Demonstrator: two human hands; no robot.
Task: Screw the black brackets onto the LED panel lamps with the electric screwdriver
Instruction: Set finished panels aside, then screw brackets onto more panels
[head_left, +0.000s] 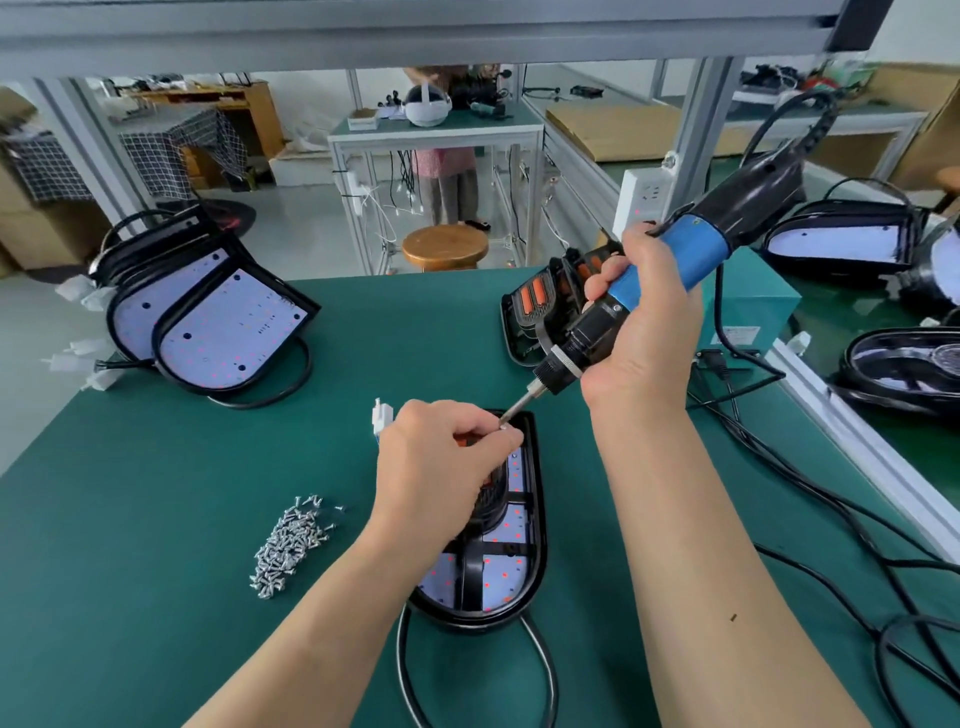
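Curled round the blue barrel of the electric screwdriver (693, 249), the right hand (641, 332) holds the tool slanted, its black nose and thin metal bit pointing down and left. The bit's tip meets a small silver screw (504, 425), which the left hand (436, 467) pinches between thumb and forefinger, the other fingers curled over the lamp's upper end.

From the head camera, the LED panel lamp (537, 545) lies flat on the green table (182, 493), right in front of the person. It is a black-rimmed shell, rounded at the near end, with a white board dotted with red points. A black bracket (472, 566) lies over that board, with cross arms reaching to the rim; its upper part is hidden under the left hand. A black cable (540, 654) loops out from the lamp's near end, and a white connector (382, 415) lies just beyond the left hand.

A loose heap of silver screws (291, 545) lies left of the lamp. Further left, two more lamps (228, 332) lean stacked together. Behind the screwdriver lies a pile of black brackets with orange inserts (535, 304).
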